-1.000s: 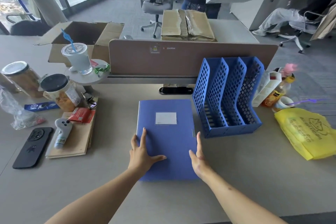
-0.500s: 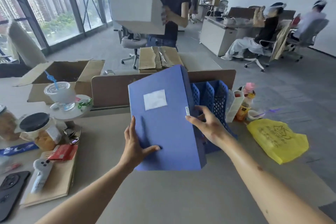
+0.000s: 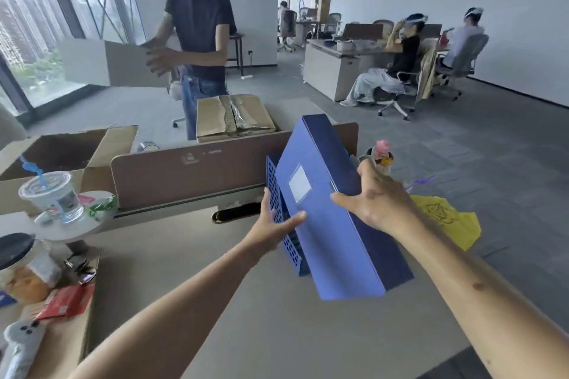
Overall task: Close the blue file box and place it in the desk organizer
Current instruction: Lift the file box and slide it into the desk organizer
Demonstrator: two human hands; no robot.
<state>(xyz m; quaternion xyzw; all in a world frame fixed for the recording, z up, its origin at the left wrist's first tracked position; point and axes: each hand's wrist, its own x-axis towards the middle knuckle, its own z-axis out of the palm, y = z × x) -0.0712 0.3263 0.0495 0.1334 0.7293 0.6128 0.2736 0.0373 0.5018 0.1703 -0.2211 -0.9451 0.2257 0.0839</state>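
The closed blue file box (image 3: 332, 224), with a white label on its face, is held in the air, tilted with its top leaning away to the left. It hangs over the blue lattice desk organizer (image 3: 281, 224), hiding most of it; only the organizer's left wall shows. My right hand (image 3: 374, 201) grips the box across its right edge and spine. My left hand (image 3: 275, 229) holds the lower left edge, thumb on the face, fingers behind it next to the organizer's wall.
A brown desk divider (image 3: 191, 172) runs behind the organizer. A plastic cup (image 3: 52, 197), jars and a red packet (image 3: 66, 301) crowd the left. A yellow bag (image 3: 446, 221) and a bottle (image 3: 381, 154) lie right. A person holding a white box stands beyond the divider.
The box went from flat on the desk to lifted, then swung right and tilted over the organizer. My view rose to take in the room.
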